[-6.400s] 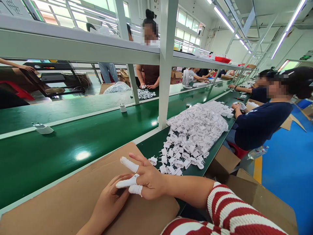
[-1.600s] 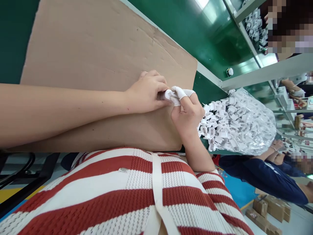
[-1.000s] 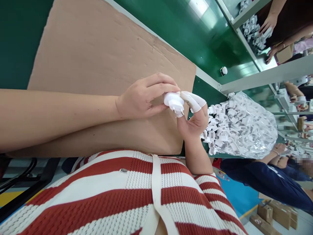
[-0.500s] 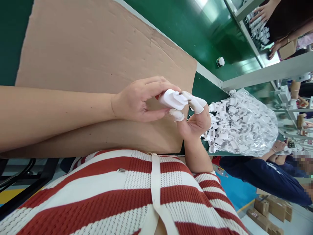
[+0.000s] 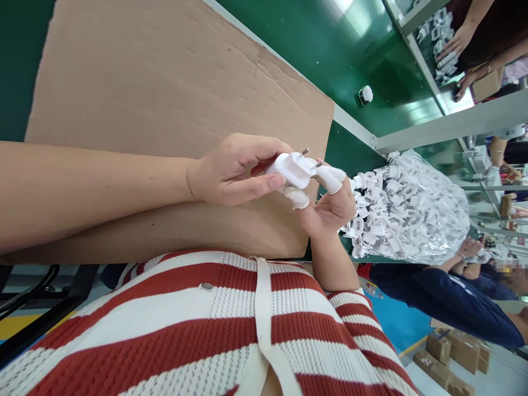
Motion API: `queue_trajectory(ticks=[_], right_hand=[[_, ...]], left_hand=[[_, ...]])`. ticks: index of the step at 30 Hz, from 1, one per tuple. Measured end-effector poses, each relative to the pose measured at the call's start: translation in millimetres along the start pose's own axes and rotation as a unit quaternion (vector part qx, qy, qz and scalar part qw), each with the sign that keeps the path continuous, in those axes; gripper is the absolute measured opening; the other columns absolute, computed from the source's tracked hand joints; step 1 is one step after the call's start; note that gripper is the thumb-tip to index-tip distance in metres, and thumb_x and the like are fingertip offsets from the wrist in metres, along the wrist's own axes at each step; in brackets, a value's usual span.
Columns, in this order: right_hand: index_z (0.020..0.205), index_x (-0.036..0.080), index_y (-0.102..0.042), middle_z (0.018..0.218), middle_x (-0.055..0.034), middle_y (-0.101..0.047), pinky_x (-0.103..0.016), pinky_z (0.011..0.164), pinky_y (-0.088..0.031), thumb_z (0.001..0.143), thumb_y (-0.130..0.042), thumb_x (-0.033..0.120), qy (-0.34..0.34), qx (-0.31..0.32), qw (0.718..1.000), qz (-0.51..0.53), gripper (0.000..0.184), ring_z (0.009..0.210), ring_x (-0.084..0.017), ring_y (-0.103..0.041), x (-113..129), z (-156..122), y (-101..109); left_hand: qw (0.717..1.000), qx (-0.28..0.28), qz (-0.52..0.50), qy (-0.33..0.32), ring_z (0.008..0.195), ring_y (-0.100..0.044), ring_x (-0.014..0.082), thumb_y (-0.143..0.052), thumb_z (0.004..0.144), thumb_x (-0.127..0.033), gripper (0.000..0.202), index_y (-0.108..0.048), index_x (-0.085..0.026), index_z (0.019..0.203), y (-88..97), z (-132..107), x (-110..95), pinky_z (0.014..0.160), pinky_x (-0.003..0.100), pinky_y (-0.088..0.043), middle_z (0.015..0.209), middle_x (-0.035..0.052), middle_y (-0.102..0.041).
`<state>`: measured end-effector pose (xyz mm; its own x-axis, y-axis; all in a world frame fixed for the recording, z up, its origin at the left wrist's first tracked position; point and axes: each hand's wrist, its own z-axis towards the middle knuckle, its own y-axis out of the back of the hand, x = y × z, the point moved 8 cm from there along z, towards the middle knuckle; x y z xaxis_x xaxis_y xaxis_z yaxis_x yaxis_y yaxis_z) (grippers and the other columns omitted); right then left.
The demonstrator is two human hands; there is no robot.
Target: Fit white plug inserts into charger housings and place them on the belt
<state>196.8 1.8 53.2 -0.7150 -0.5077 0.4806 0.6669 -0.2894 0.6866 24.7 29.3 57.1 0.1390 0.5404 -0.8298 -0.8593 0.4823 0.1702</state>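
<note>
Over the cardboard sheet [image 5: 165, 104], a white two-pin plug adapter [image 5: 293, 169] is held between both hands, its metal pins pointing right and slightly upward. My left hand [image 5: 237, 170] grips it from the left, thumb along the near side and fingers behind the far side. From the right, my right hand [image 5: 328, 198] pinches it, with white finger cots on the thumb and fingers. The right fingertips sit behind and beside the pins, partly hidden.
Right of my right hand, a clear plastic bag [image 5: 437, 209] spills many white plug pieces [image 5: 375, 214]. A small white-topped part [image 5: 365, 94] sits on the green table [image 5: 305, 49] beyond a metal rail [image 5: 355, 124]. Co-workers' hands [image 5: 462, 41] handle similar pieces at upper right.
The adapter has turned slightly, so both pins now show clearly. My left thumb has slid onto its near side, and the right fingers have shifted down from the upper pin.
</note>
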Motion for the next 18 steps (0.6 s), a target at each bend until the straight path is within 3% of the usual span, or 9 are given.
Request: queue_trajectory(ticks=[8,11,15,18], right_hand=[[0.124,0.03,-0.069,0.112,-0.0102,-0.072,-0.06,0.099,-0.059,0.088,-0.067,0.067,0.012,-0.012,0.999,0.03,0.052,0.113,-0.036,-0.072,6,-1,4],[0.124,0.029,-0.071,0.114,-0.011,-0.073,-0.057,0.101,-0.058,0.09,-0.065,0.067,-0.016,0.018,0.999,0.033,0.051,0.115,-0.035,-0.072,6,3,0],[0.125,0.027,-0.072,0.11,-0.0082,-0.076,-0.043,0.096,-0.06,0.098,-0.063,0.054,-0.046,0.115,0.991,0.05,0.039,0.106,-0.026,-0.074,-1,16,-6],[0.126,0.026,-0.072,0.112,-0.0079,-0.076,-0.039,0.094,-0.059,0.101,-0.06,0.042,-0.097,0.091,0.991,-0.006,0.032,0.102,-0.023,-0.072,-26,27,17]], left_hand=[[1.0,-0.014,0.019,-0.011,0.059,-0.051,0.0102,-0.046,0.11,-0.046,0.039,-0.068,-0.013,0.109,1.6,0,-4,0.056,0.023,-0.041,0.073,0.0024,-0.061],[1.0,0.004,0.012,0.014,0.057,-0.048,0.0107,-0.051,0.106,-0.046,0.035,-0.067,-0.015,0.099,0.3,2,1,0.055,0.024,-0.04,0.071,0.0016,-0.059],[0.989,0.046,0.039,0.136,0.059,-0.055,0.0132,-0.06,0.099,-0.047,0.031,-0.066,-0.018,0.091,-3.1,3,30,0.056,0.026,-0.043,0.073,0.0014,-0.064],[0.969,0.013,0.102,0.226,0.068,-0.063,0.0169,-0.061,0.097,-0.051,0.033,-0.068,-0.019,0.101,5.4,-1,53,0.062,0.026,-0.048,0.083,0.0023,-0.07]])
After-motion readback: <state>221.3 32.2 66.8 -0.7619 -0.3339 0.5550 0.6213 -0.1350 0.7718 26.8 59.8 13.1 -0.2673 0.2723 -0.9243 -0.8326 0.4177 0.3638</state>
